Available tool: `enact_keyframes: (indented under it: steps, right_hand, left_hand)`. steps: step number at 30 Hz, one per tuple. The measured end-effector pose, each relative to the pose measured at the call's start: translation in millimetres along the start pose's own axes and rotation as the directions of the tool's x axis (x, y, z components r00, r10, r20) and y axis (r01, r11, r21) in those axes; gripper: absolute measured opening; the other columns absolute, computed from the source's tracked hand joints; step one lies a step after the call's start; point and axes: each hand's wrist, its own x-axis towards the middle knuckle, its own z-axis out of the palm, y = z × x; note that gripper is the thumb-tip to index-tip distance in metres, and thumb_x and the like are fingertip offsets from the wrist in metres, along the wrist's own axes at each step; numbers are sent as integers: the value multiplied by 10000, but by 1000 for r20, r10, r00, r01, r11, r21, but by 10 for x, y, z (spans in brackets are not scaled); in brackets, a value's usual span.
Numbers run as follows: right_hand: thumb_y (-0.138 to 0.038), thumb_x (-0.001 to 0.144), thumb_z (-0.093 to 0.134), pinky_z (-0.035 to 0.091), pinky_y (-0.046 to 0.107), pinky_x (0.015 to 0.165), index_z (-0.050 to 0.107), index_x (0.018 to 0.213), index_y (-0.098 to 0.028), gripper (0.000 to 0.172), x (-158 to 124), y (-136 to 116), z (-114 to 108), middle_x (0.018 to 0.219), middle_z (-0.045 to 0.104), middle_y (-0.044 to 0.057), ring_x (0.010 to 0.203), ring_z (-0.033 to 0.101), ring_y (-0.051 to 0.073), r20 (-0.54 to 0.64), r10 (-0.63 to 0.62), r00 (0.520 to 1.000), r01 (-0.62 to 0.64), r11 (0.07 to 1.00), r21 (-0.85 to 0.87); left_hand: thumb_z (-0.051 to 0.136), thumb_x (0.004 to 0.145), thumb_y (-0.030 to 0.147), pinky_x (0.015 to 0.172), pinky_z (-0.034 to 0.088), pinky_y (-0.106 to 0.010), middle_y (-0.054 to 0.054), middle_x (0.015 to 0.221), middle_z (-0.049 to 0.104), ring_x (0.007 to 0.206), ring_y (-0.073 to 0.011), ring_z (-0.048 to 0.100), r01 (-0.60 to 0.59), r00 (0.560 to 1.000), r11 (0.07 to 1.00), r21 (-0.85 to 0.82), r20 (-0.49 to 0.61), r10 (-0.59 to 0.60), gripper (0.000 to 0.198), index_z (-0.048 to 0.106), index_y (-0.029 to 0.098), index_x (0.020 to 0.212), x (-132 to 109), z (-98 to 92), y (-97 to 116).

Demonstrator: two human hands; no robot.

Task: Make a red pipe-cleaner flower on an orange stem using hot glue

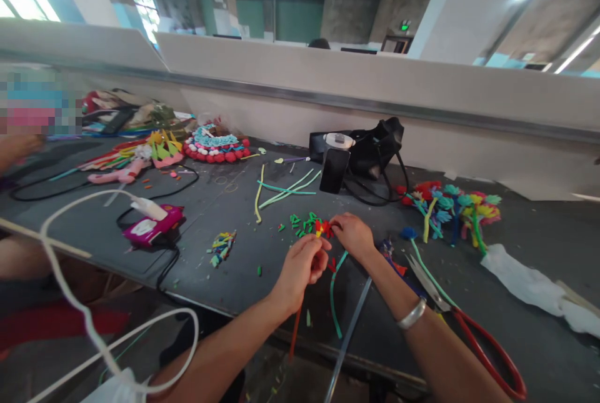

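Observation:
My left hand [302,268] is closed around a small handmade flower [320,228] with red petals and a yellow centre. Below the fist hangs its orange stem [295,334]. My right hand [354,234] pinches at the red petals on the flower's right side; the exact grip is too small to make out. Just behind the flower lies a heap of short green fuzzy pieces [304,223]. A teal fuzzy stem [334,297] lies under my right wrist, near a loose red piece [332,265].
Large red-handled scissors [487,347] lie partly open at right, by finished flowers [450,206]. A phone [334,170] leans near a black bag [377,150]. Left are mixed clippings [222,248], a magenta glue-gun-like device or socket [154,226] and a white cable [70,290]. Another person's arm [19,144] shows.

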Motion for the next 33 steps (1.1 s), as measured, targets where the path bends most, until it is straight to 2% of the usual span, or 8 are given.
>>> enact_keyframes:
  steps: [6,14,18,22,24,26,29,33]
  right_hand:
    - [-190,780,539,424,222,660,679,801,-206,142,-184,-9,-67,823,645,20,729,594,134,-72,-8,997,15,995,96]
    - [-228,825,494,462,232,672,619,822,-201,128,-821,-235,-259,788,662,3,706,611,136,-184,-41,982,89,962,257]
    - [-185,812,498,435,279,709,594,807,-200,98,-1011,-350,-261,782,629,31,761,594,178,-265,-121,957,164,976,146]
    - [-166,821,501,424,290,696,582,785,-196,94,-1058,-356,-221,743,610,40,741,587,188,-319,-201,926,210,978,-6]
    - [-178,830,513,426,286,691,587,780,-196,91,-1065,-338,-213,734,612,32,725,589,179,-313,-162,936,188,981,56]
    - [-204,837,531,433,270,660,606,791,-200,88,-1074,-322,-225,742,628,17,688,591,159,-267,-66,962,126,968,217]
    - [-283,843,568,441,242,594,645,848,-211,106,-1089,-317,-272,779,666,4,663,602,143,-129,86,988,-12,874,486]
    - [-328,819,618,443,236,590,681,907,-223,151,-1107,-335,-327,832,691,3,709,613,149,-35,115,993,-71,796,601]
  left_hand:
    - [532,797,374,390,155,-189,59,515,450,376,-38,316,-6,1000,1000,4,-15,6,221,574,158,816,9,3,6]
    - [636,765,441,390,155,-172,75,526,417,423,-34,297,10,1000,994,108,11,-11,318,475,173,709,-38,68,16]
    - [670,743,455,398,186,-164,85,523,397,445,-39,303,15,998,983,182,52,-25,342,482,170,713,-43,84,-19]
    - [670,738,459,400,211,-173,82,506,411,439,-45,313,5,998,969,248,58,-20,338,511,162,708,-25,66,-69]
    - [664,739,466,402,214,-176,75,505,429,435,-47,322,10,999,965,264,49,-24,340,523,159,702,-23,59,-82]
    - [665,740,464,407,215,-174,74,506,433,437,-46,323,9,999,966,258,38,-19,337,530,157,704,-31,60,-82]
    - [669,747,454,407,203,-172,77,511,431,433,-41,310,10,999,976,219,37,-19,329,534,155,724,-52,76,-62]
    - [678,747,451,388,163,-181,81,504,427,403,-31,273,41,997,991,127,54,-48,338,515,156,724,-64,86,-37]
